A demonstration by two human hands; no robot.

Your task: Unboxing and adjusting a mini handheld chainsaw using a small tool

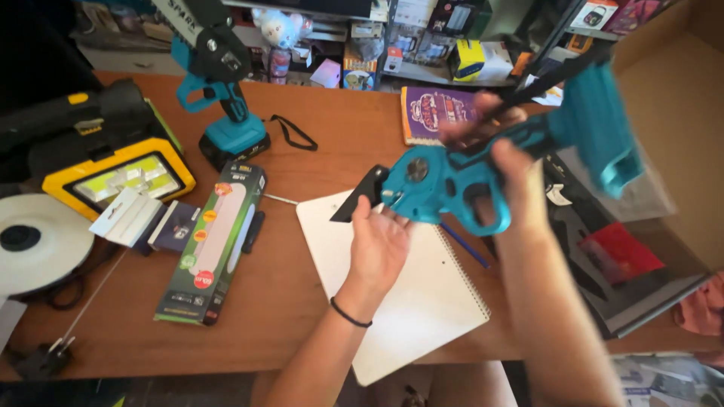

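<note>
Cluttered shelves of boxes and small goods stand behind a brown wooden desk (317,143), and over the desk's middle a person holds up a teal cordless cutting tool (452,177). The right hand (507,175) is wrapped shut around the tool's handle, fingers through the trigger loop, thumb over the top. The left hand (377,243) is open, palm up and fingers spread, just under the tool's round head; its fingertips touch or nearly touch the teal housing, and it grasps nothing.

From the right hand's grip, the tool's long axis runs from upper right to lower left: the blurred teal battery end (603,132) rises to the right of the grip, the black blade (360,194) juts out to the left, so the left hand is the one nearer the blade.

Below the tool lies a white spiral notebook (407,294) with a blue pen (466,247) beside it. Left of the tool lie a long green and black box (215,241), a yellow work lamp (121,175) and an upright teal mini chainsaw (219,83). Right of the tool stands an open cardboard box (679,113).
</note>
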